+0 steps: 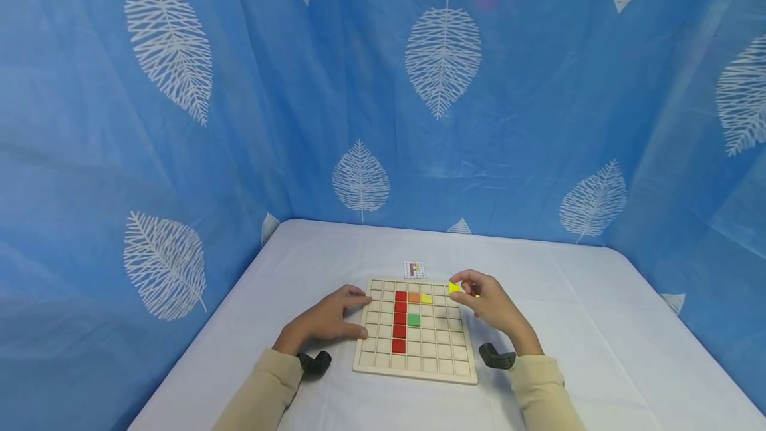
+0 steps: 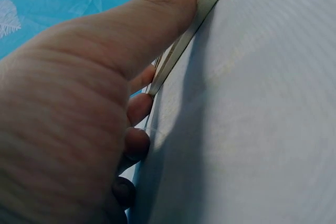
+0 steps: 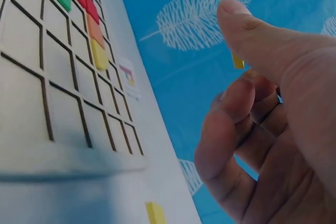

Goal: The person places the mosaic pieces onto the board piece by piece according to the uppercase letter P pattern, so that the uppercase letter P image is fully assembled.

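A wooden grid board [image 1: 427,372] lies on the white table, holding a column of red tiles [image 1: 399,318], an orange tile [image 1: 414,297], a yellow corner-cut tile [image 1: 426,298] and a green tile [image 1: 413,320]. At the board's left edge rests my left hand [image 1: 328,316], thumb and fingertips touching the rim. My right hand [image 1: 491,299] pinches a small yellow tile [image 1: 453,287] between thumb and index finger, above the board's far right corner. In the right wrist view the thumb hides most of that yellow tile [image 3: 238,61].
A small printed pattern card [image 1: 414,270] lies just beyond the board. Another yellow tile [image 3: 155,213] sits on the table to the board's right, mostly hidden by my hand in the head view. Blue leaf-print curtains [image 1: 383,105] surround the table [image 1: 538,271].
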Motion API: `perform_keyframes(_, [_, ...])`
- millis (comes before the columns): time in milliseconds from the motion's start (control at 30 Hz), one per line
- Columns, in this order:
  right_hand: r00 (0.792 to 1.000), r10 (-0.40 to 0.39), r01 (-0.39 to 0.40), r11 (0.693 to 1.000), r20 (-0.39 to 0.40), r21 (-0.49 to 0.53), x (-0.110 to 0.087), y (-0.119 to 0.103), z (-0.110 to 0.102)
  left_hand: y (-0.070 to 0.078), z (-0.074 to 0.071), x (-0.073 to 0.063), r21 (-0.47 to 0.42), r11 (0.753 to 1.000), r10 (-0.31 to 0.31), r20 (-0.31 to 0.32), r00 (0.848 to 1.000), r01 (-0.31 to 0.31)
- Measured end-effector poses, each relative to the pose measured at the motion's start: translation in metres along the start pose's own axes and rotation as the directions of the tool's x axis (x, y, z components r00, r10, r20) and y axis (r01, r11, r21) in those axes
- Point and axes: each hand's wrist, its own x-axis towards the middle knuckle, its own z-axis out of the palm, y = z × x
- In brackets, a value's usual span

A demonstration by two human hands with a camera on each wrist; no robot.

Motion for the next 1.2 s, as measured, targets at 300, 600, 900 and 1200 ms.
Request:
perform_keyframes(300, [0.999,0.024,-0.025,0.999,0.025,0.048,0.004,0.002,0.012,0.002,-0.003,0.0,-0.002,1.0,-0.002,-0.001,1.0,0.002])
perform_keyframes(600, [0.998,0.044,-0.045,0.998,0.039,0.031,0.004,0.005,0.021,0.002,-0.002,0.0,0.001,1.0,0.0,0.004,1.0,0.0])
perform_keyframes(900, [0.993,0.026,-0.029,0.999,0.112,0.024,0.002,0.006,0.03,0.002,0.0,0.0,-0.007,1.0,-0.004,0.002,1.0,0.004])
perform_keyframes(1200, [0.989,0.027,-0.029,1.0,0.146,0.01,0.002,0.007,0.038,0.002,0.0,-0.001,-0.017,1.0,-0.006,0.003,1.0,0.006])
